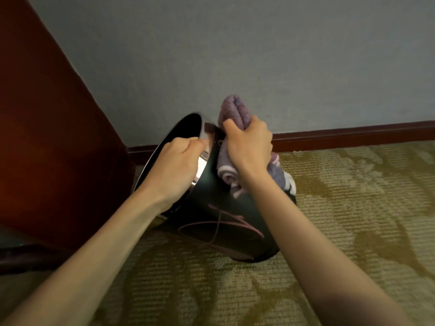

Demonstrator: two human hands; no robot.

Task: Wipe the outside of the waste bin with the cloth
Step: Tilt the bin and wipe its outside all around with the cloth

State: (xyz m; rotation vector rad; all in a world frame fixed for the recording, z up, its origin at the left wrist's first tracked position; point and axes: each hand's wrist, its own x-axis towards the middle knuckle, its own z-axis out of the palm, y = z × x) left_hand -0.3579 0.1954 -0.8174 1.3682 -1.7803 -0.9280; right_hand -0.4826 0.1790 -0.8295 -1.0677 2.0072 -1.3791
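Left hand point(179, 165) grips the rim of the tilted waste bin point(226, 222); right hand point(249, 147) clutches the bunched cloth point(231, 109) against its wall. The bin appears light, rigid and glossy, likely slippery, so the rim is best held.

A grey-blue wall point(235, 55) meets patterned olive carpet point(353, 196) along a dark wooden skirting board point(353, 135); reddish-brown wooden furniture point(47, 137) stands left.

This looks like a hotel room or furnished bedroom: leaf-patterned olive carpet point(353, 208) meets a dark wooden skirting board point(353, 135) under a plain grey-blue wall point(259, 55), beside a reddish-brown wooden furniture panel point(47, 137) and a small black waste bin point(211, 220).
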